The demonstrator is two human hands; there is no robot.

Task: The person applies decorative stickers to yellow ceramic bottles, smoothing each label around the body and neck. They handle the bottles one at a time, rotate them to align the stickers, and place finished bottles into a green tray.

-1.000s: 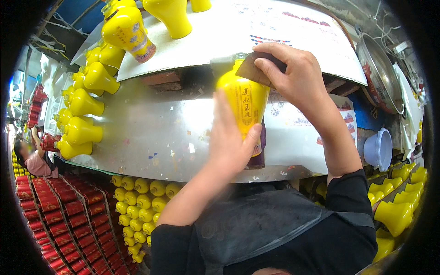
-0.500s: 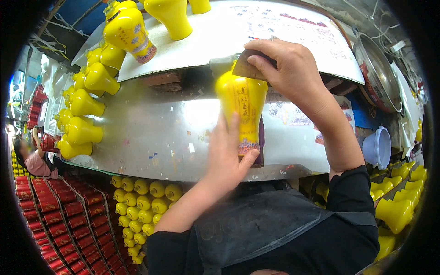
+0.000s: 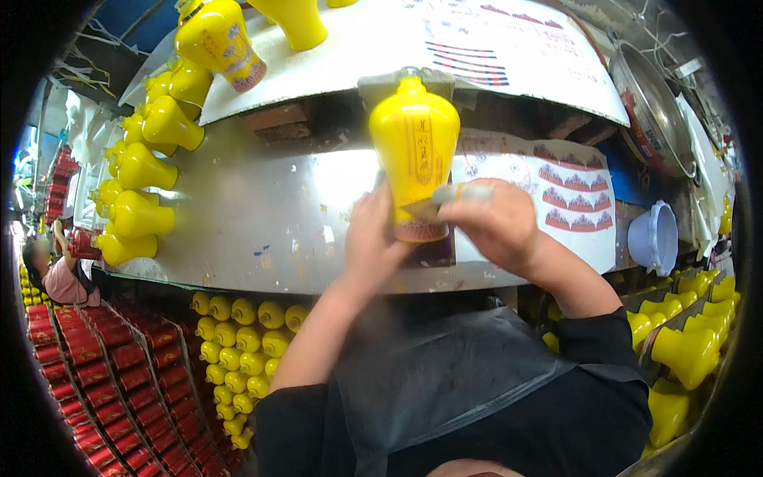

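Yellow bottle [image 3: 414, 139] is touching the left hand [image 3: 373, 237], whose closure is unclear; right hand [image 3: 502, 225] is pinching a scraper [image 3: 423, 210]; metal bench [image 3: 262, 211] is stretching beneath, red stacks [image 3: 111, 374] standing near left.

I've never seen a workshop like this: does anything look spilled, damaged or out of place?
Only small scraps look untidy: they dot the smooth metal bench at random, left of the central yellow bottle. I see no clear spill or damage.
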